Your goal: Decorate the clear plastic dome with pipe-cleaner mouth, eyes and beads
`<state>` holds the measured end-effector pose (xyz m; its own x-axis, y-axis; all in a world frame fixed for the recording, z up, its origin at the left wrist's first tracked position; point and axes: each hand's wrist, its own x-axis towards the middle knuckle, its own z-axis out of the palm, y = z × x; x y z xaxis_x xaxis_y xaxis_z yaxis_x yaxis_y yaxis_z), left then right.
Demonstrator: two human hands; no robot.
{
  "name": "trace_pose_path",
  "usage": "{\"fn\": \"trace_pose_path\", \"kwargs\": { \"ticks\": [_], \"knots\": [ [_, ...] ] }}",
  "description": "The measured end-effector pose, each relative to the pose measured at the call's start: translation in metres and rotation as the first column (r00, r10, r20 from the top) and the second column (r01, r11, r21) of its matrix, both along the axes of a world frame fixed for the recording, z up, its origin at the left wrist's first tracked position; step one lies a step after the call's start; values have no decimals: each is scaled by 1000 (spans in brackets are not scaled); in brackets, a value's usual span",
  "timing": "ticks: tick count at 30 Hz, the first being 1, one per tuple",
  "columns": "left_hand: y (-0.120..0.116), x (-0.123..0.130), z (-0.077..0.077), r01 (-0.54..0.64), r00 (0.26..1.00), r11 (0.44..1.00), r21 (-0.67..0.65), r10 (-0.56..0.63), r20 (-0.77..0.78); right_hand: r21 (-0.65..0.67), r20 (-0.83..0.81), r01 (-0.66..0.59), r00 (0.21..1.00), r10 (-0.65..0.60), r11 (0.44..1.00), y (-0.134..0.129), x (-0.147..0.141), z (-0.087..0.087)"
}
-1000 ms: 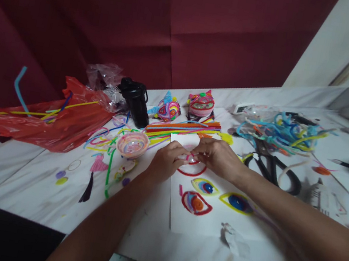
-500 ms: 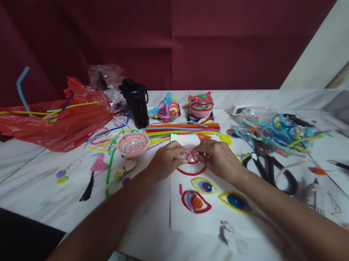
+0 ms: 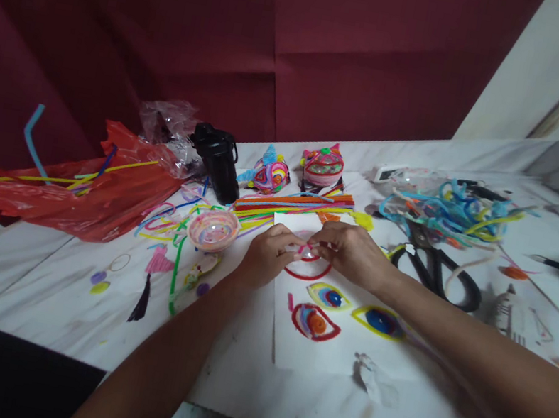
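Observation:
My left hand (image 3: 265, 255) and my right hand (image 3: 352, 252) meet over a white sheet of paper (image 3: 297, 355). Their fingertips pinch a short pink pipe cleaner (image 3: 303, 250) from both sides. Right below it, a curved red pipe cleaner (image 3: 319, 276) lies on the sheet, partly covered by my fingers. Closer to me on the paper are eye shapes of coiled pipe cleaner: a small yellow-rimmed one (image 3: 327, 296), a larger yellow-rimmed one (image 3: 378, 321) with a blue centre, and a red-rimmed one (image 3: 315, 323) with an orange centre.
Black-handled scissors (image 3: 435, 274) lie right of my right hand, before a tangle of pipe cleaners (image 3: 451, 214). Behind the sheet lies a pipe cleaner bundle (image 3: 294, 204). A bowl (image 3: 213, 230), black bottle (image 3: 216, 163) and red plastic bag (image 3: 125, 193) stand to the left.
Both hands keep their pinch at nearly the same spot on the paper. Only the camera view has shifted slightly.

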<state>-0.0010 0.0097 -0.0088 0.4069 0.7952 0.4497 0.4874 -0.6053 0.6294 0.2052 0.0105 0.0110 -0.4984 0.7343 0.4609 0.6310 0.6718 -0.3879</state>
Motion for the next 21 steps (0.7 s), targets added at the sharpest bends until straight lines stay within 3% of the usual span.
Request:
{"fn": "trace_pose_path", "kwargs": {
  "ticks": [6,15,21],
  "knots": [
    [1,1,0,-7,1000,998,-65,8,13,24,-18,-11,1000,12,1000,3,3,-3],
    [1,0,-5,40,999,997,67,-38,-22,193,112,-155,985,135,969,4,7,1],
    [1,1,-8,29,998,999,27,-31,46,226,126,-189,978,164,956,8,10,3]
  ]
}}
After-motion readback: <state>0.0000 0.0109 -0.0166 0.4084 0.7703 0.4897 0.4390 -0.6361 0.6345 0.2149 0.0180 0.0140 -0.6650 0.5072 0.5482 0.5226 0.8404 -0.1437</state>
